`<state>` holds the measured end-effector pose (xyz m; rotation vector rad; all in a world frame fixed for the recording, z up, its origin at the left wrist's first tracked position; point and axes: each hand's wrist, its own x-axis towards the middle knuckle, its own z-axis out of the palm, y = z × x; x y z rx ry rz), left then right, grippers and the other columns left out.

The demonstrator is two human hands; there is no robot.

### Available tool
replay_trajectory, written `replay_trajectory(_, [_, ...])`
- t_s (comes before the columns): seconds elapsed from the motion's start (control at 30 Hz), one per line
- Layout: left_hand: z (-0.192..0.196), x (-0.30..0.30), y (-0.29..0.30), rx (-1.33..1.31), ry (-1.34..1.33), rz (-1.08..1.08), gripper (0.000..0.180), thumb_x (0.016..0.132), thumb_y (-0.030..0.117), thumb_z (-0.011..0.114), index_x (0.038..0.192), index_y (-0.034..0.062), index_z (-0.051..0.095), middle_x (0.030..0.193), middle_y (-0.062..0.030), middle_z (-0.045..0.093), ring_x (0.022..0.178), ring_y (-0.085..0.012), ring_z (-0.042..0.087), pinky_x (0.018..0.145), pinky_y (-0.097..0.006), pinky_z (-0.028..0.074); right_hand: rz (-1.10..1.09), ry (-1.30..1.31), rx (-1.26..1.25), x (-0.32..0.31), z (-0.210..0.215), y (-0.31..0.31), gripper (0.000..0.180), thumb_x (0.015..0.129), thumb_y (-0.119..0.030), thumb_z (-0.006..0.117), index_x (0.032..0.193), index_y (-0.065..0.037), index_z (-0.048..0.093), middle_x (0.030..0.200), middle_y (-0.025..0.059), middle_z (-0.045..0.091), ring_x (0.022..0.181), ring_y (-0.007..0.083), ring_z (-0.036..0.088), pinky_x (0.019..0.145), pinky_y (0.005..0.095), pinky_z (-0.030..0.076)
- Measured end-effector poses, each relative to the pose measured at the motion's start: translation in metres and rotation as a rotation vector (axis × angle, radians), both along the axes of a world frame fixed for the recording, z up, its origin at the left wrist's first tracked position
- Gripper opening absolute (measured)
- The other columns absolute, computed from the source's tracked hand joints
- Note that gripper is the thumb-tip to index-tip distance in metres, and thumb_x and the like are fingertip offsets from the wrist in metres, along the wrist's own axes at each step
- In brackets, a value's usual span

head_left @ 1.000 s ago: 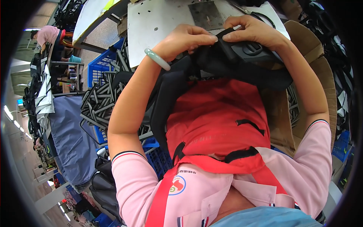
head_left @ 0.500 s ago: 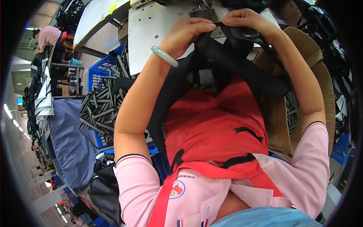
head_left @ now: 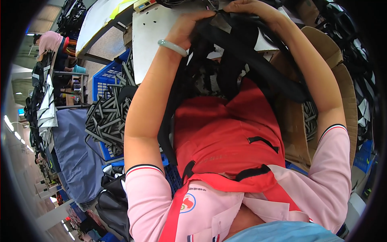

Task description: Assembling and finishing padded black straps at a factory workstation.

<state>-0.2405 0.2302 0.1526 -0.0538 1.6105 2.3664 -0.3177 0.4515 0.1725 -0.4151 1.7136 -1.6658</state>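
Black woven fabric with thick padded straps, the bag piece [head_left: 242, 52] hangs from both hands at the near edge of the pale grey tabletop [head_left: 149, 40], its lower part draping down over the red apron [head_left: 225, 137] on the person's lap. The left hand [head_left: 193, 25] is curled shut on the upper left edge of the fabric, and the right hand [head_left: 252, 7] is closed over the top right edge, partly cut off by the rim of the view. To handle this well, I judge the grip should stay close to the seam edges, so that the loose straps fall clear and do not twist under the panel; keeping the two hands level should help the fabric lie flat. The piece looks soft and limp, matte black, with one broad padded band running diagonally toward the right forearm. A pale green bangle [head_left: 172, 47] sits on the left wrist. Left of the lap, a blue plastic crate [head_left: 102, 86] holds grey and black strap pieces [head_left: 109, 121].
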Motion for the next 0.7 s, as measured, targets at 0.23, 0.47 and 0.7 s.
replay_trajectory(0.23, [-0.007, 0.002, 0.003, 0.102, -0.019, 0.065, 0.019, 0.086, 0.016, 0.069, 0.097, 0.0010, 0.068, 0.089, -0.0081, 0.070, 0.077, -0.0172, 0.067, 0.072, -0.028, 0.054, 0.200, 0.120, -0.337, -0.032, -0.036, 0.020, 0.018, 0.094, -0.019, 0.063, 0.098, -0.003, 0.070, 0.089, 0.0010, 0.069, 0.077, 0.0095, 0.063, 0.067, 0.0233, 0.049])
replay_trajectory(0.47, [-0.053, 0.143, -0.001, -0.086, 0.059, -0.259, 0.018, 0.085, 0.020, 0.072, 0.096, 0.0055, 0.072, 0.082, 0.0012, 0.067, 0.062, -0.0065, 0.057, 0.058, -0.021, 0.046, 0.130, 0.571, 0.473, 0.095, 0.015, 0.031, 0.025, 0.091, -0.029, 0.069, 0.100, -0.006, 0.070, 0.087, -0.0067, 0.063, 0.085, 0.0004, 0.058, 0.078, 0.0170, 0.045])
replay_trajectory(0.7, [-0.121, 0.269, 0.035, 0.275, -0.343, -0.258, 0.014, 0.089, 0.016, 0.069, 0.094, 0.0029, 0.068, 0.072, 0.0049, 0.059, 0.053, -0.0026, 0.044, 0.046, -0.019, 0.034, -0.063, 1.212, -0.157, 0.201, 0.118, -0.086, 0.018, 0.093, -0.024, 0.064, 0.092, -0.006, 0.066, 0.084, -0.0009, 0.067, 0.071, 0.0152, 0.062, 0.067, 0.0298, 0.049])
